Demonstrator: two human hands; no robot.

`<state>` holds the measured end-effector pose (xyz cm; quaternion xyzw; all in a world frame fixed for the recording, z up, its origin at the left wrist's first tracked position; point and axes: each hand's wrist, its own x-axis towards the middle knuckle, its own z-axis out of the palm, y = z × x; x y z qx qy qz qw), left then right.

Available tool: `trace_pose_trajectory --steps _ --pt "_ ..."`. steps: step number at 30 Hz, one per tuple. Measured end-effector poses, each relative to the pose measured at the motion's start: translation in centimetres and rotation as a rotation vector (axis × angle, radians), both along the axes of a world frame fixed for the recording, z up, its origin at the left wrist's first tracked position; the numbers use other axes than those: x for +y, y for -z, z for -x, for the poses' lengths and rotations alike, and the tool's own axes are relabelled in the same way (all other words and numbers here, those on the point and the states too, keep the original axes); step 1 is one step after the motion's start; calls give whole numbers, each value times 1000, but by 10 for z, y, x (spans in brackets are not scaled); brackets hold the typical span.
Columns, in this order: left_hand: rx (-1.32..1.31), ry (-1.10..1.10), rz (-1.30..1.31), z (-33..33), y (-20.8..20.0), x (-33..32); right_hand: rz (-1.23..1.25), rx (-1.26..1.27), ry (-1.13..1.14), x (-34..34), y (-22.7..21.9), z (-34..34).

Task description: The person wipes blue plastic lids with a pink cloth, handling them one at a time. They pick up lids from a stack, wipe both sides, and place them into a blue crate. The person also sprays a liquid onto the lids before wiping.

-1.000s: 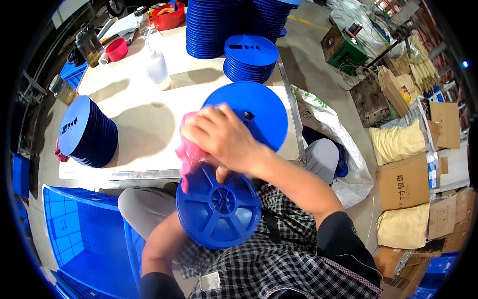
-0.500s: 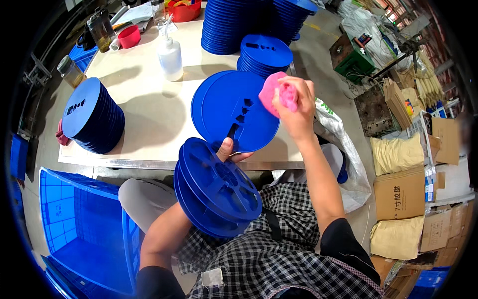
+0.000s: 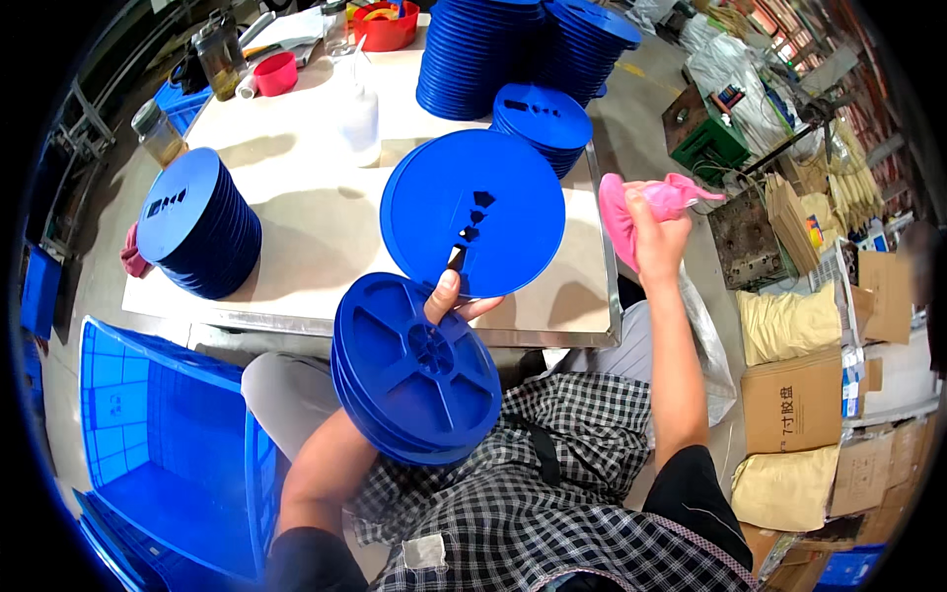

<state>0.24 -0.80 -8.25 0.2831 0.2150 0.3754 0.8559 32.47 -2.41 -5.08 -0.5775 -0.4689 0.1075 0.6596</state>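
Blue crate (image 3: 197, 424) lwr L; pink cup (image 3: 276, 77) & red basin (image 3: 390, 37) on tbl (image 3: 301, 237); crdbd box (image 3: 792, 409) R.

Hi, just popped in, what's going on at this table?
A person is handling blue plastic discs. The left hand grips the lower edge of a flat blue disc with cut-outs, and a spoked blue disc sits just below, hiding the wrist. The right hand holds a pink cloth out to the right, clear of the discs. A stack of blue discs stands on the table's left side, and a blue crate is below it.
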Motion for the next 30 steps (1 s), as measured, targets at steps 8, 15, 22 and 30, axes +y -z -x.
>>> trace_pose_trajectory --steps 8,15,22,30 --pt "-51 4 4 -15 -2 3 410 426 -782 -48 -42 19" --pt "-49 9 15 -17 -3 3 470 317 -750 -55 -55 41" --pt "-34 6 29 -15 -5 1 504 270 -733 -58 -51 39" --pt "28 0 92 -9 -3 -8 446 211 -765 -64 -50 51"
